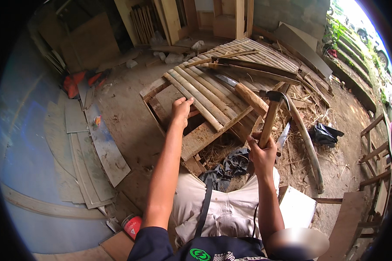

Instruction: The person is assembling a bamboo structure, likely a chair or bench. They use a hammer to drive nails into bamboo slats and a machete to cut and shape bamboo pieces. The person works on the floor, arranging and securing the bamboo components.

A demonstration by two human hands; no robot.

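My right hand (262, 152) grips a hammer (270, 119) by its wooden handle, with the dark metal head raised over the right side of the bamboo work. My left hand (181, 111) is closed against the outermost bamboo pole (196, 104) on the left, thumb on top; its lower fingers are partly hidden. Several light poles lie side by side across a rough wooden frame (204, 138), forming a slatted surface. On the slats lies a large knife (251, 98) with a thick wooden handle, its blade pointing away to the left.
Dark split lengths (255, 69) lie across the slats. Shavings (307, 115), a curved pole (307, 148) and a black plastic bag (326, 134) are on the ground at right. Boards (102, 143) lie at left, near a red can (132, 225). A wooden ladder-like rack (374, 152) stands far right.
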